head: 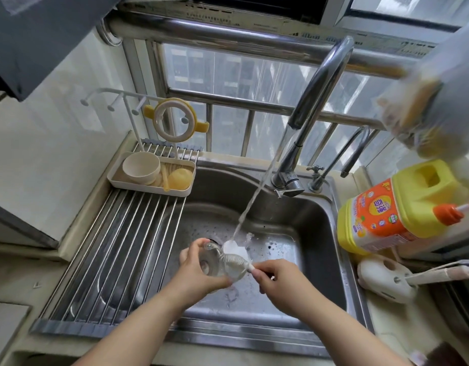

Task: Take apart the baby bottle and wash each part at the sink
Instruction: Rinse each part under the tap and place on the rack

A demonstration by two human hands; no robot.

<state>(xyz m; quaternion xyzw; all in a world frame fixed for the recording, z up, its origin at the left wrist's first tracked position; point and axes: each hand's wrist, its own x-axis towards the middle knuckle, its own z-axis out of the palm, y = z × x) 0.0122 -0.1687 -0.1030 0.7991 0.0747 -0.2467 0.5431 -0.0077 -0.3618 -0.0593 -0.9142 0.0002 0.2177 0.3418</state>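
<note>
Over sink (318,207), L hand (199,270) grips clear bottle (217,262); R hand (275,276) pinches brush (250,267) w/ bristles inside, under running water (257,191).

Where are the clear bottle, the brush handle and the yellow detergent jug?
clear bottle (215,262): head view, on its transparent side wall.
brush handle (252,268): head view, on the white stem by the bottle mouth.
yellow detergent jug (381,210): head view, on its orange label.
</note>
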